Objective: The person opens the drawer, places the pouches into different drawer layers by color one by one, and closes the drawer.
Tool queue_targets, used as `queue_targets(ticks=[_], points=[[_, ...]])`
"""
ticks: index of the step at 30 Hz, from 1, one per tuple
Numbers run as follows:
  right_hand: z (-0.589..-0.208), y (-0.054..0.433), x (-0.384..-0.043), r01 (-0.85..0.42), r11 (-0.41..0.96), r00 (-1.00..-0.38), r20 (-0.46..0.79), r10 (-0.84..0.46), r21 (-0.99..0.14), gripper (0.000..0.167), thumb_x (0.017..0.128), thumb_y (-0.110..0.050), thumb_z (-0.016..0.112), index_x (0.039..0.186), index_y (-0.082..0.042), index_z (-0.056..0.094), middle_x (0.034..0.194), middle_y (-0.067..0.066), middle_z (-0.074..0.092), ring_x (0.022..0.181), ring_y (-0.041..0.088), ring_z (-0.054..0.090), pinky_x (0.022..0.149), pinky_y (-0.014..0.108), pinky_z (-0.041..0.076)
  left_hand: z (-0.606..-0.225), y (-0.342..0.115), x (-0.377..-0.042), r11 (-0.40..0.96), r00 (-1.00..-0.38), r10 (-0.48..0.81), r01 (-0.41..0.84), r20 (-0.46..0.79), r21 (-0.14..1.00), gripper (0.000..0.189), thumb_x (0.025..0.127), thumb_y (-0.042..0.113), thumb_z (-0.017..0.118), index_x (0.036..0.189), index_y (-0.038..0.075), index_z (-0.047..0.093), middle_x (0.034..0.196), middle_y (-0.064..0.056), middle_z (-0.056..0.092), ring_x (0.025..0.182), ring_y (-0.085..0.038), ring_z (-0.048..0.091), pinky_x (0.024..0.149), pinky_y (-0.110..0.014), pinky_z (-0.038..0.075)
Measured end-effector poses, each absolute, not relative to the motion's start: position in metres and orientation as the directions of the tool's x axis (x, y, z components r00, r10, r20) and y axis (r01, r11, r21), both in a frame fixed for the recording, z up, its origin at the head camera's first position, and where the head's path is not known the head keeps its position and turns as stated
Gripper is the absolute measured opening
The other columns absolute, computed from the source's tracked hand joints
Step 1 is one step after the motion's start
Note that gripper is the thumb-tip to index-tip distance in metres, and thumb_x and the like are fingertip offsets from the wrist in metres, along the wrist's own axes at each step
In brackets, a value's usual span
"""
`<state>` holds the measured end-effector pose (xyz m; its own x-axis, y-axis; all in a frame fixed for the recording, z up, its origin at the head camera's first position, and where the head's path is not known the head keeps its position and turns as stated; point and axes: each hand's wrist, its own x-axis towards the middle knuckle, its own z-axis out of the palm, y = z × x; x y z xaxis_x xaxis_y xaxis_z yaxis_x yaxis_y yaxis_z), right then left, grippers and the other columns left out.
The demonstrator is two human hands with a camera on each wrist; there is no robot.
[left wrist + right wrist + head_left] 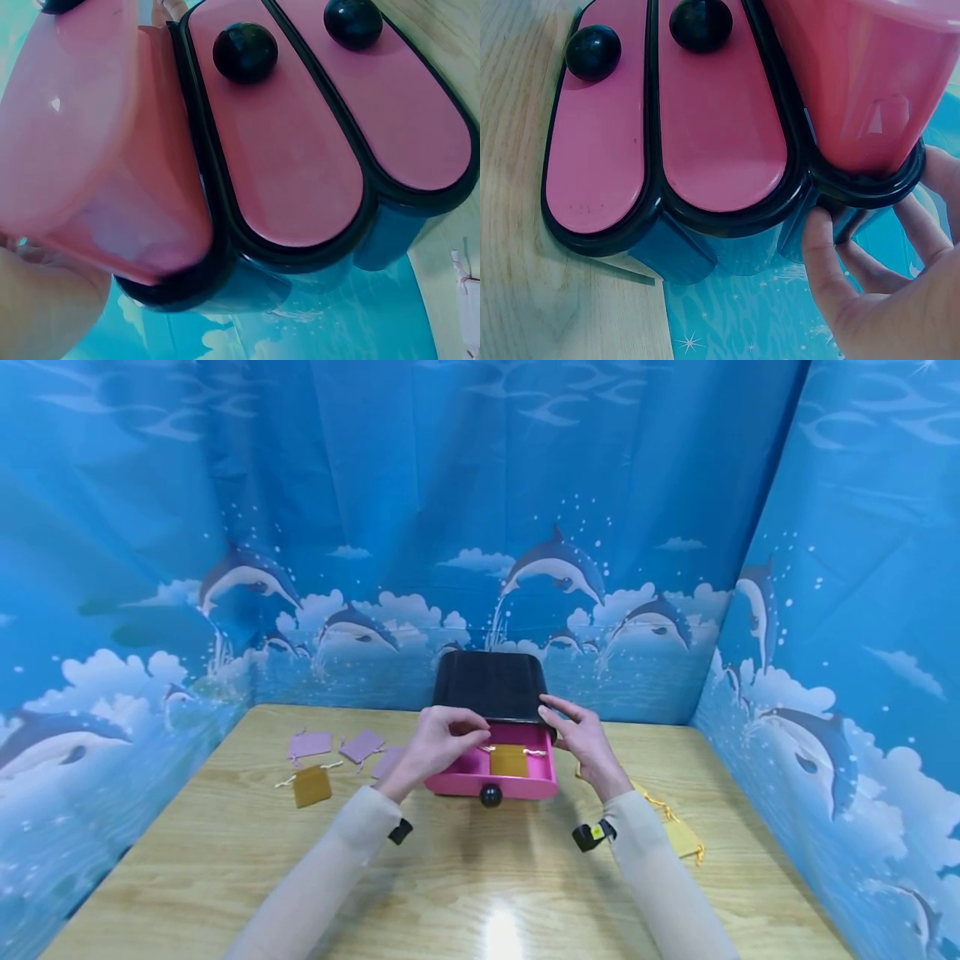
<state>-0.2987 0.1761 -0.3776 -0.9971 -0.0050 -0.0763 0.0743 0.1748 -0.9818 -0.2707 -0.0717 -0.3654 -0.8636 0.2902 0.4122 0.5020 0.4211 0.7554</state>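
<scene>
A black drawer unit with pink fronts and round black knobs stands on the table. Its top drawer is pulled out, and inside lies a golden-brown drawstring pouch with white cords. My left hand hovers over the drawer's left side, fingers loosely bent, thumb apart from the forefinger near a white cord. At the unit's right front corner, my right hand holds the black casing; in the right wrist view its fingers reach round the rim beside the drawer. Both lower drawers are closed.
Left of the unit lie purple pouches and another golden-brown pouch. Yellow pouches lie on the right, partly behind my right forearm. A blue dolphin-print curtain hangs behind the wooden table and along both sides.
</scene>
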Motion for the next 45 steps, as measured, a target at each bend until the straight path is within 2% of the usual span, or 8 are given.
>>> queue_targets(ticks=[5, 11, 20, 23, 28, 37, 41, 45], points=[[-0.376, 0.176, -0.299, 0.071, 0.168, -0.997, -0.073, -0.006, -0.983, 0.050, 0.093, -0.043, 0.066, 0.139, -0.027, 0.056, 0.155, 0.003, 0.040, 0.137, 0.029, 0.045, 0.107, 0.050, 0.044, -0.371, -0.084, -0.273, 0.376, -0.872, 0.217, 0.490, 0.439, 0.787, 0.014, 0.087, 0.020, 0.076, 0.097, 0.011, 0.077, 0.089, 0.002, 0.075, 0.077, -0.014, 0.065, 0.070, -0.029, 0.056], [-0.376, 0.175, -0.299, 0.062, 0.158, -0.998, -0.065, -0.012, -0.985, 0.051, 0.093, -0.042, 0.066, 0.139, -0.025, 0.056, 0.155, 0.002, 0.040, 0.139, 0.027, 0.042, 0.106, 0.050, 0.045, -0.380, -0.102, -0.273, 0.295, -0.888, 0.138, 0.460, 0.439, 0.838, 0.014, 0.087, 0.024, 0.076, 0.096, 0.012, 0.077, 0.090, -0.001, 0.075, 0.076, -0.017, 0.065, 0.066, -0.025, 0.054], [-0.376, 0.174, -0.298, 0.068, 0.168, -0.998, -0.070, -0.007, -0.984, 0.051, 0.093, -0.043, 0.066, 0.140, -0.026, 0.056, 0.155, 0.002, 0.040, 0.138, 0.027, 0.044, 0.105, 0.049, 0.046, -0.390, -0.136, -0.268, 0.222, -0.904, 0.097, 0.427, 0.416, 0.876, 0.021, 0.089, 0.021, 0.074, 0.100, 0.004, 0.075, 0.086, -0.019, 0.072, 0.067, -0.035, 0.064, 0.057, -0.026, 0.054], [-0.375, 0.174, -0.298, 0.070, 0.167, -0.997, -0.072, -0.006, -0.983, 0.050, 0.093, -0.042, 0.066, 0.139, -0.027, 0.056, 0.154, 0.002, 0.040, 0.138, 0.027, 0.044, 0.105, 0.049, 0.046, -0.395, -0.147, -0.267, 0.227, -0.913, 0.081, 0.407, 0.400, 0.884, 0.023, 0.089, 0.021, 0.073, 0.101, 0.002, 0.074, 0.084, -0.019, 0.071, 0.064, -0.030, 0.064, 0.056, -0.027, 0.054], [-0.375, 0.174, -0.298, 0.066, 0.164, -0.997, -0.069, -0.016, -0.984, 0.050, 0.093, -0.043, 0.066, 0.139, -0.027, 0.056, 0.155, 0.002, 0.040, 0.140, 0.026, 0.042, 0.105, 0.049, 0.046, -0.403, -0.161, -0.268, 0.266, -0.932, 0.063, 0.360, 0.357, 0.894, 0.023, 0.089, 0.024, 0.074, 0.101, 0.005, 0.074, 0.083, -0.012, 0.072, 0.064, -0.018, 0.064, 0.056, -0.028, 0.054], [-0.375, 0.176, -0.299, 0.071, 0.154, -0.997, -0.072, -0.005, -0.986, 0.050, 0.093, -0.041, 0.066, 0.139, -0.026, 0.056, 0.155, 0.002, 0.040, 0.139, 0.026, 0.042, 0.105, 0.049, 0.046, -0.410, -0.188, -0.275, 0.299, -0.972, 0.136, 0.225, 0.192, 0.927, 0.028, 0.090, 0.030, 0.072, 0.104, 0.006, 0.072, 0.089, -0.011, 0.072, 0.072, -0.016, 0.064, 0.061, -0.027, 0.052], [-0.375, 0.176, -0.299, 0.070, 0.152, -0.997, -0.072, -0.010, -0.986, 0.049, 0.093, -0.041, 0.066, 0.139, -0.025, 0.056, 0.154, 0.001, 0.041, 0.139, 0.026, 0.042, 0.105, 0.049, 0.046, -0.415, -0.201, -0.278, 0.330, -0.986, 0.127, 0.147, 0.110, 0.932, 0.028, 0.091, 0.032, 0.071, 0.106, 0.009, 0.071, 0.089, -0.006, 0.071, 0.075, -0.015, 0.063, 0.061, -0.026, 0.050], [-0.376, 0.176, -0.299, 0.070, 0.151, -0.997, -0.072, -0.007, -0.986, 0.049, 0.093, -0.040, 0.066, 0.139, -0.025, 0.056, 0.154, 0.001, 0.041, 0.139, 0.026, 0.042, 0.105, 0.049, 0.046, -0.420, -0.215, -0.282, 0.378, -0.991, 0.116, 0.107, 0.067, 0.920, 0.028, 0.093, 0.030, 0.069, 0.110, 0.008, 0.071, 0.092, -0.005, 0.071, 0.078, -0.016, 0.062, 0.064, -0.030, 0.052]])
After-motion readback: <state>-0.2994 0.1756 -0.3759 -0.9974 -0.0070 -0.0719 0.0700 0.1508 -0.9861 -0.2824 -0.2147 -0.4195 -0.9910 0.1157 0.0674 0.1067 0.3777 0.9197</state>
